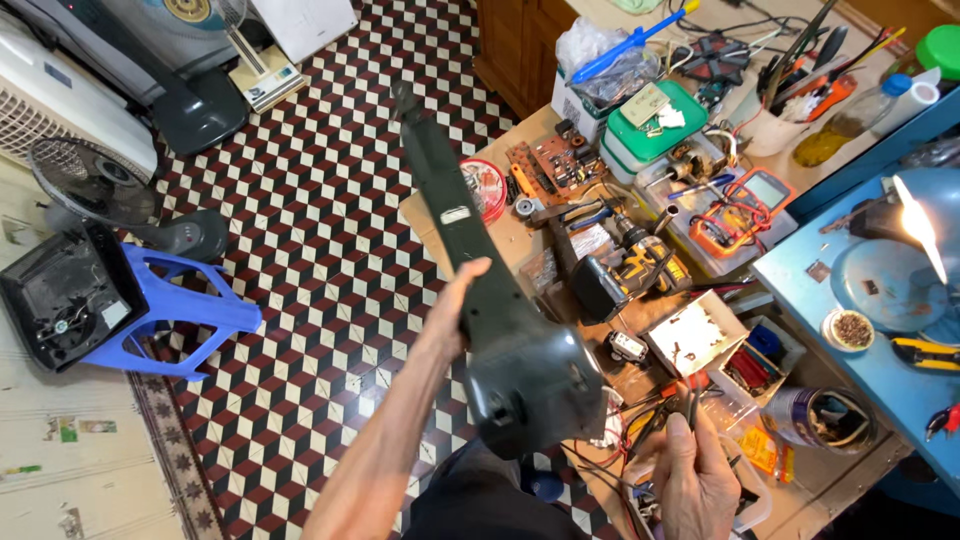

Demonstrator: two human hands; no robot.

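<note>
- At far left, a black fan housing [62, 300] lies on an overturned blue plastic stool [170, 315] on the patterned tile floor [310, 230], with a dark standing fan [110, 185] just behind it.
- Your left hand [455, 310] is raised over the floor edge, its grip wrapped round the neck of a dark green fan body [500, 320]; the thumb shows on the near side, the other fingers are hidden behind it.
- The fan body is held in the air, tilted, its long stem pointing up and away to the left, its rounded motor casing low and near you, above the worktop's left edge.
- Your right hand [695, 475] sits low, just right of the casing, its grip pinched on a thin dark tool [693, 405]; what kind of tool cannot be told.
- On the cluttered worktop [520, 235] beyond: a yellow-and-black cordless drill [635, 270], an orange multimeter [745, 205], a green-lidded box [655, 120].
- At far right, a lit lamp [915, 225] stands on a blue surface [880, 350].
</note>
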